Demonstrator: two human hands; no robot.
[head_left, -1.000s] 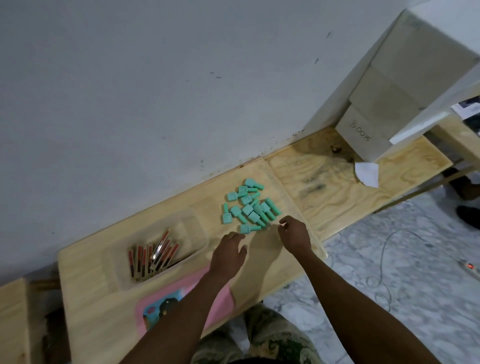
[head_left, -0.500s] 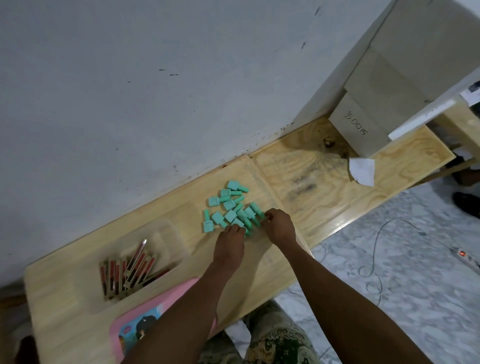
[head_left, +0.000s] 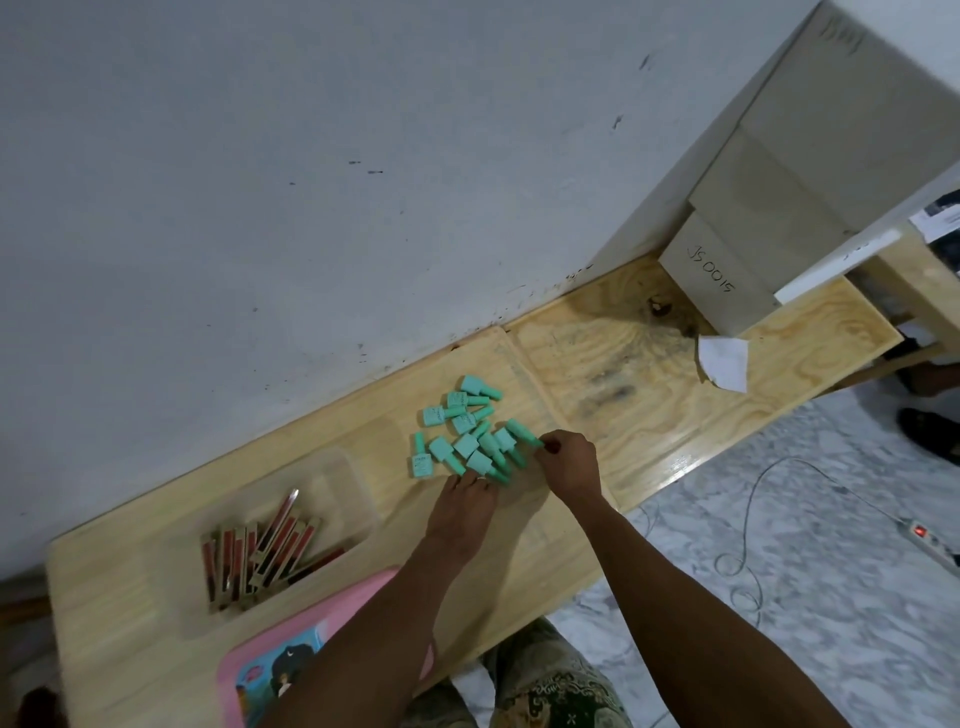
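Head view: right hand (head_left: 569, 462) pinched a teal bottle (head_left: 521, 432) (left hand (head_left: 462, 501) flat on pile (head_left: 466, 446)), where tugging risked scattering the rest.

Wooden bench (head_left: 649, 415) against the wall, two boards butted end to end. Landmark: clear tub (head_left: 337, 483), red-gold tubes (head_left: 260, 556) inside. Just right of tub — loose pile of teal bottles (head_left: 467, 441), lying flat. In front of tub, pink tray (head_left: 337, 608) at the near edge. Far right of tub — white paper scrap (head_left: 724, 361), white box (head_left: 727, 291) marked JS0015
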